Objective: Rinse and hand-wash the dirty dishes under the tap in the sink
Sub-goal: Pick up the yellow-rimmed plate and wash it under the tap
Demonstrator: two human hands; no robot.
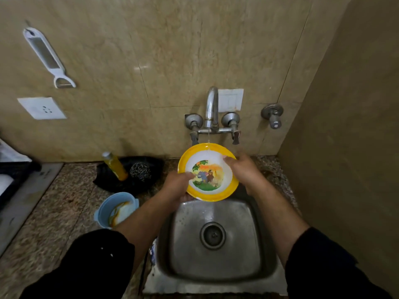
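We hold the round plate (208, 175) tilted, face toward us, under the tap (212, 104): left hand (177, 187) and right hand (243, 169) pinching opposite rims.

Speckled granite counter (54, 223) runs along tiled wall. Steel sink (216, 285) sunk into it at right, wet inside. Left of sink: 1 blue bowl (101, 209), orange-yellow smears inside. Behind bowl, against wall: 1 black cloth (151, 167), crumpled, carrying 1 yellow bottle (115, 167) and 1 steel scrubber (140, 170).
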